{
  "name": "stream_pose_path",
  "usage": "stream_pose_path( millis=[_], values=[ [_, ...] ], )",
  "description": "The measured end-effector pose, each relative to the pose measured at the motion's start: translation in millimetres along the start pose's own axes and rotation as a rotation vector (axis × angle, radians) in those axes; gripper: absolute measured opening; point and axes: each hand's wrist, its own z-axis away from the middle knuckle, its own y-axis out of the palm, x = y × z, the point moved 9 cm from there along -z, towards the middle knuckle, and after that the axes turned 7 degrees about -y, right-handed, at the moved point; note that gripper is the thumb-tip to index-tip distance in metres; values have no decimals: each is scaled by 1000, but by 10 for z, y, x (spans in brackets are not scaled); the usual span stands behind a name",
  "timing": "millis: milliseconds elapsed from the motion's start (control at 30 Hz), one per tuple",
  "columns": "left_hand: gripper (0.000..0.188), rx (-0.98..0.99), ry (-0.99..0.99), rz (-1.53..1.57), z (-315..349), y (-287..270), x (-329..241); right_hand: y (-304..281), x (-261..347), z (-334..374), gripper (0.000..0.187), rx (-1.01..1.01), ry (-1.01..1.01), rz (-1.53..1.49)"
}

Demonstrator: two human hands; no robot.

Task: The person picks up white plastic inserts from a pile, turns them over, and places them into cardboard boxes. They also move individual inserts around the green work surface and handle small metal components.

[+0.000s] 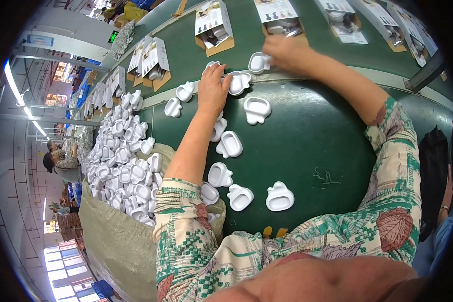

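My left hand (pixel 214 88) reaches to the far side of the green worktable, its fingers stretched out and the thumb apart. The fingertips lie by a partly covered white plastic piece, and the thumb is against another white plastic piece (pixel 239 84), a shallow oval dish with a lobed end. My right hand (pixel 289 54), smeared by motion, is in front of an open carton (pixel 276 12). Beside its fingers lies a white dish piece (pixel 258 63); whether they grip anything cannot be made out. Several like pieces, such as a single dish (pixel 257 110), lie scattered on the green surface (pixel 297 151).
On the left, a large heap of white pieces (pixel 118 161) spills from a woven sack (pixel 110 216). Open cartons, including one carton (pixel 211 25), line the green belt (pixel 244 40) beyond a pale rail (pixel 327 74). A metal post (pixel 427 74) stands far right. Another person (pixel 65 163) is at left.
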Motion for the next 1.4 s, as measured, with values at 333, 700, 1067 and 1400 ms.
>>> stream_pose_path(
  millis=[333,700,1067,1400],
  values=[
    [34,-23,-33,-32,-9,6,4,147,166,21,17,49,-89,111],
    [32,-22,-64,-11,-7,22,16,261,-543,-563,15,-71,-44,397],
    [24,-62,-135,28,0,-74,76,163,533,-306,25,-70,-183,-167],
    [9,-204,-82,-82,72,-212,-10,195,543,-256,12,-81,-185,-86]
  ],
)
